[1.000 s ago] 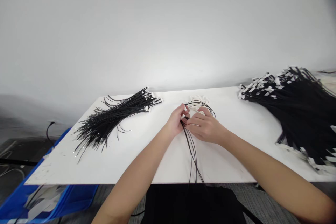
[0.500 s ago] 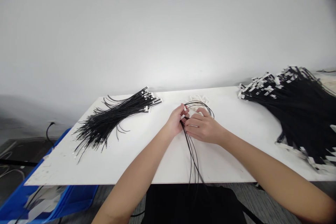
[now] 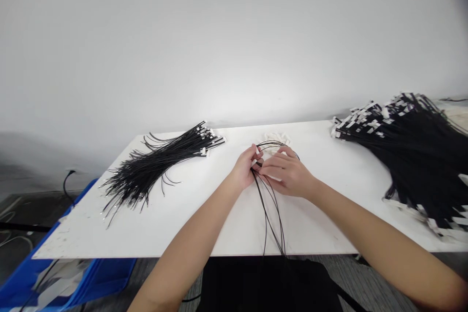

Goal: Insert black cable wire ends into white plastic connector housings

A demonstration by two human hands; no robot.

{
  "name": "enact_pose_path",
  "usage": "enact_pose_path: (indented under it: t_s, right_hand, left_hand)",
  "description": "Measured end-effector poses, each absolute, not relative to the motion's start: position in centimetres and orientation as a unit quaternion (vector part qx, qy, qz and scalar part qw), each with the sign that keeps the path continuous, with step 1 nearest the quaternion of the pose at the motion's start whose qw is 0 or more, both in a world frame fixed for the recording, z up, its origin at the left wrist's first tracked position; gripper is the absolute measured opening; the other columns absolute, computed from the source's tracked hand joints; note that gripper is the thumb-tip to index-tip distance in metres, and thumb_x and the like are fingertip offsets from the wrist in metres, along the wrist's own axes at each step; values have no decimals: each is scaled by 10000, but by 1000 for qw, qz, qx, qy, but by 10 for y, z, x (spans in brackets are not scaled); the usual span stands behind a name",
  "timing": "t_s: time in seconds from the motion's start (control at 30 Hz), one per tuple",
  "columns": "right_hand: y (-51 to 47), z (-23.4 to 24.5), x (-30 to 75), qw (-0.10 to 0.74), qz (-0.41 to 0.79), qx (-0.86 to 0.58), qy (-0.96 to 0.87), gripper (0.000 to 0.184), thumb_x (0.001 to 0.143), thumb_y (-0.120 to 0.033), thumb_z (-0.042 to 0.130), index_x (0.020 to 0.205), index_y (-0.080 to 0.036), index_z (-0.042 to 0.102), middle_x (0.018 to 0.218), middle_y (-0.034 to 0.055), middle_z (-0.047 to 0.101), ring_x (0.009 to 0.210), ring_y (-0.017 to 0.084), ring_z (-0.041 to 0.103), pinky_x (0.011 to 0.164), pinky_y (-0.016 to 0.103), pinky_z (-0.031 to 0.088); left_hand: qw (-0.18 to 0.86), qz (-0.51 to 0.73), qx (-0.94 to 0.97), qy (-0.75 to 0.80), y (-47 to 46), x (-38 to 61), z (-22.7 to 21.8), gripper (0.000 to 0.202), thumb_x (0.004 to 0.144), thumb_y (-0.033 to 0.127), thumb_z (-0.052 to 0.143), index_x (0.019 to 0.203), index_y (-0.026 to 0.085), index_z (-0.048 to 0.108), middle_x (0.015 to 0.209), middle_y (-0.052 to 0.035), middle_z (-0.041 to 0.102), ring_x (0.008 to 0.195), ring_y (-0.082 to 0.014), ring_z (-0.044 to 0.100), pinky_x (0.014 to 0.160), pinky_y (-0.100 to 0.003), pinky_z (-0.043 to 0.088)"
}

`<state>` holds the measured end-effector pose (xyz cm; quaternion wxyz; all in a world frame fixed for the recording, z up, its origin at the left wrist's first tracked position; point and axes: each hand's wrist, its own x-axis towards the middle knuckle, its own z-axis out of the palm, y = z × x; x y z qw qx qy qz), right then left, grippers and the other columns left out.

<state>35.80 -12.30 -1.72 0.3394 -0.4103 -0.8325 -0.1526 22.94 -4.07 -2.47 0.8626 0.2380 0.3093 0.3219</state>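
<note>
My left hand [image 3: 247, 166] is closed on several thin black cables [image 3: 269, 217], whose lower ends hang over the table's front edge. Above the hands the same cables bend in a loop toward the right. My right hand [image 3: 287, 171] has its fingers curled against the cables, close beside the left fingertips; what lies under them is partly hidden. Just behind the hands, small white connectors [image 3: 275, 137] lie in a heap on the white table [image 3: 197, 214].
To the left lies a bundle of black cables [image 3: 153, 165] with white connectors at one end. A larger pile of black cables [image 3: 420, 151] covers the right side. Below the table's left edge is a blue bin [image 3: 106, 273]. A pale wall [image 3: 234, 44] stands behind.
My right hand has shifted slightly, its fingers changing position along the cables. The hanging cable ends have swung a little. The left hand stays in place.
</note>
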Motion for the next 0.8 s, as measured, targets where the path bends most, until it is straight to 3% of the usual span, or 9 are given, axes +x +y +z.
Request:
enact_pose_path:
  t_s: [0.17, 0.33, 0.5, 0.73, 0.8]
  right_hand:
    - [-121, -12, 359, 485, 70, -438, -753, 84, 812, -253, 546, 832, -216, 619, 730, -1, 627, 689, 115, 560, 720, 308, 414]
    - [-116, -8, 365, 642, 274, -485, -528, 109, 739, -317, 640, 758, -210, 644, 756, 12, 606, 611, 99, 519, 554, 254, 435]
    - [-109, 3, 381, 744, 380, -431, -340, 179, 693, -355, 685, 734, -202, 602, 712, -33, 534, 504, 46, 458, 550, 247, 463]
    - [-103, 12, 412, 812, 437, -359, -145, 266, 672, -399, 703, 836, -234, 574, 614, -88, 472, 457, 22, 418, 522, 206, 468]
    - [-101, 12, 416, 819, 452, -335, -115, 273, 685, -425, 689, 840, -237, 566, 608, -84, 483, 493, 30, 463, 541, 197, 478]
  left_hand:
    - [857, 327, 257, 303, -39, 229, -26, 302, 704, 393, 656, 804, 142, 523, 614, 49, 423, 372, -1, 305, 345, -128, 292]
    - [867, 311, 257, 294, -38, 227, -25, 292, 703, 379, 661, 805, 154, 506, 609, 58, 393, 373, 5, 272, 332, -114, 243]
    - [856, 310, 272, 311, -38, 226, -25, 325, 672, 401, 681, 810, 160, 512, 647, 48, 425, 382, 4, 286, 324, -115, 215]
    - [850, 318, 277, 315, -37, 227, -26, 330, 655, 396, 697, 795, 156, 519, 649, 39, 436, 398, -2, 308, 337, -123, 222]
    - [850, 317, 288, 306, -38, 227, -26, 332, 652, 403, 697, 796, 159, 522, 639, 44, 422, 400, -4, 311, 344, -125, 224]
